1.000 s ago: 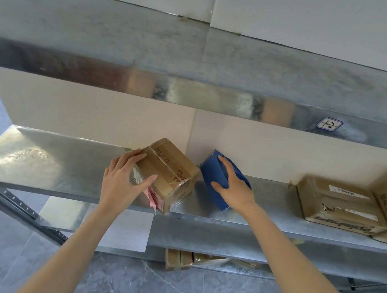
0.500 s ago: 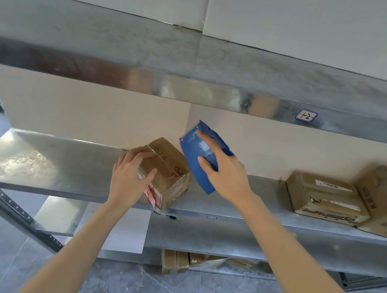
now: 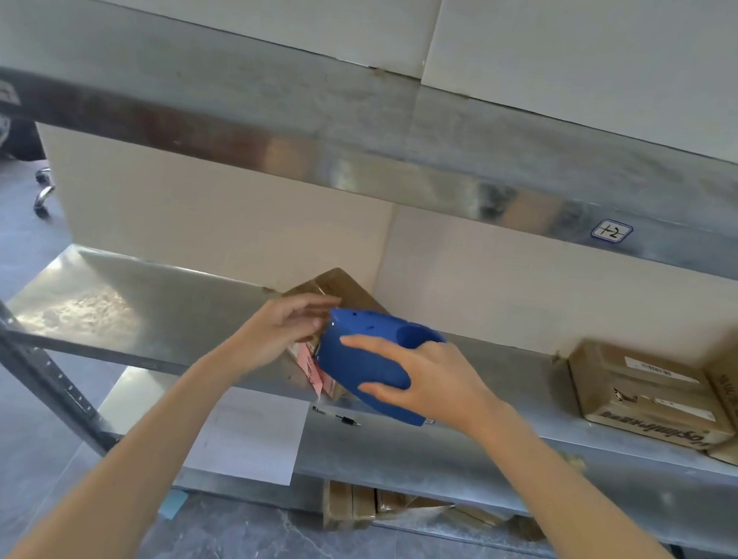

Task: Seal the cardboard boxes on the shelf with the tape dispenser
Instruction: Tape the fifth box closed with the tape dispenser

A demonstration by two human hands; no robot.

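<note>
Okay, head view, the only one: right hand [image 3: 432,384] wraps the blue tape dispenser [image 3: 370,356], fingers curled along its side and thumb under, a firm hold. It's held in the air at the shelf [image 3: 138,307] front, covering most of the cardboard box [image 3: 337,286]. Only the box's top back corner and a pink label [image 3: 313,369] low on its front show.

Change: a second ago the dispenser sat on the shelf just right of the box with the hand on it. Half a second ago it was lifted above the box, now swung down and left in front of it.

Left hand [image 3: 283,328] has also moved, off the box's near side and up to the dispenser's left edge. Its fingers are nearly straight, tips touching or almost touching the blue body, nothing visibly gripped, and no tape end visible.

Likely step: finding the tape end before laying the first strip, so sealing not started. Two more boxes [image 3: 642,392] sit well apart at right, and whether they're taped is unclear.

Pen [image 3: 337,416] and paper sheet [image 3: 248,433] on the lower shelf
</note>
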